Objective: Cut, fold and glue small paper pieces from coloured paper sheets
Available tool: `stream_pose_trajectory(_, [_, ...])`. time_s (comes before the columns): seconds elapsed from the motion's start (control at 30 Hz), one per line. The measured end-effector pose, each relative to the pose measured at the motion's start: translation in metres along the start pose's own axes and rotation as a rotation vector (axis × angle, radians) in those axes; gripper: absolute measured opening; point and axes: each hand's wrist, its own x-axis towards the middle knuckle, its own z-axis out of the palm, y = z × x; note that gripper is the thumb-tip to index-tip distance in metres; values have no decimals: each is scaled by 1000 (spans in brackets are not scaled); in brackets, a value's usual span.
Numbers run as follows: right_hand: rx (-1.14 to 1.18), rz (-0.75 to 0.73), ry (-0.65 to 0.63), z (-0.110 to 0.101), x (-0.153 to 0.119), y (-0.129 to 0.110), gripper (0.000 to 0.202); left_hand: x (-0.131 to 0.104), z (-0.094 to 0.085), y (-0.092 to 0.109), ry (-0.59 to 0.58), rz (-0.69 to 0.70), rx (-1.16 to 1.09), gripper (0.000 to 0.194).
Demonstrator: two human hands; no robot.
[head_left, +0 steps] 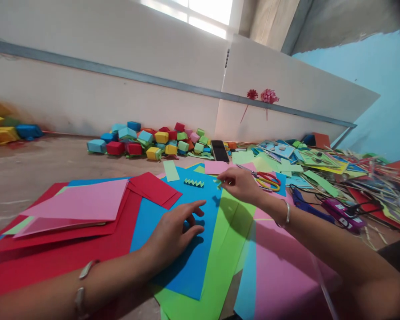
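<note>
My left hand (pixel 178 229) hovers low over the blue paper (pixel 190 266), its fingers apart and nothing between them. With thumb and fingertips my right hand (pixel 238 182) pinches a small green paper piece (pixel 218 183), whose shape is partly hidden by the fingers. Between the hands and slightly farther off lies a zigzag-folded strip (pixel 194 183), green and dark, on the blue paper. Sheets of light green paper (pixel 216 280) stick out from under the blue one. Scissors (pixel 266 180) with red and yellow handles rest just beyond my right wrist.
Red sheets (pixel 16 266) and pink paper (pixel 80 202) are stacked at left. Folded paper boxes (pixel 130 142) and a phone (pixel 220 151) lie along the wall. At right are a blue glue gun (pixel 308 206), a purple power strip (pixel 342 215) and paper scraps.
</note>
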Motion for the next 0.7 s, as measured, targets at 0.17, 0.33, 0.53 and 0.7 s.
stream_pose_trajectory(0.17, [-234,108,-85,6,37,48,29,1,-6,5,30,177,34,13])
stream_pose_trajectory(0.33, [-339,103,-214,11,48,65,30,-2,-6,10,7,370,19,18])
stream_pose_trajectory(0.53, [-363,111,-245,13,47,68,39,-10,1,11,0,648,84,18])
stream_pose_trajectory(0.7, [-218,124,-59,-5,23,32,27,-14,4,9,117,737,248,25])
